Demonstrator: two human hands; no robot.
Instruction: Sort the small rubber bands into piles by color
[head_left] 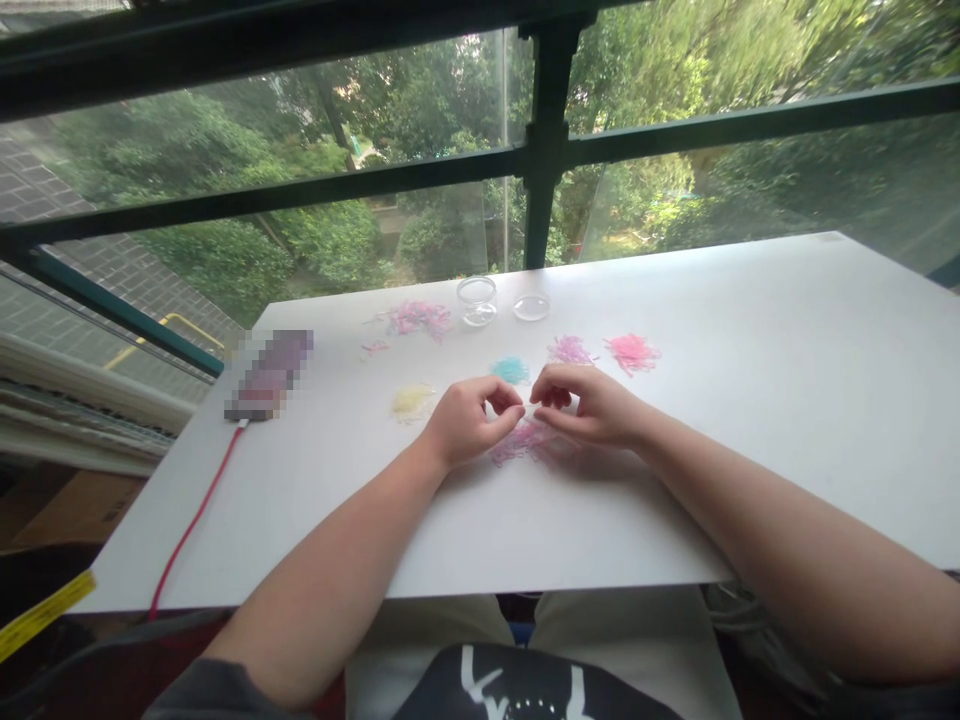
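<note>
My left hand [474,415] and my right hand [589,400] meet close together above the table, thumb and forefinger pinched on each. A thin, pale small rubber band [529,404] seems to stretch between the fingertips, though it is too small to see clearly. Just below the fingers lies a mixed pile of pink and purple small rubber bands [519,445], partly covered by my hands. Behind the hands are sorted piles: turquoise bands [510,369], purple bands [570,349] and bright pink bands [632,351]. To the left sits a pale yellow pile [412,401].
The white table [750,330] stands against a green-framed window. A clear round container [477,302] and a clear lid [532,308] rest at the back, beside another pink-purple pile [418,318]. A blurred-out phone [270,375] with a red cable [196,515] lies at left.
</note>
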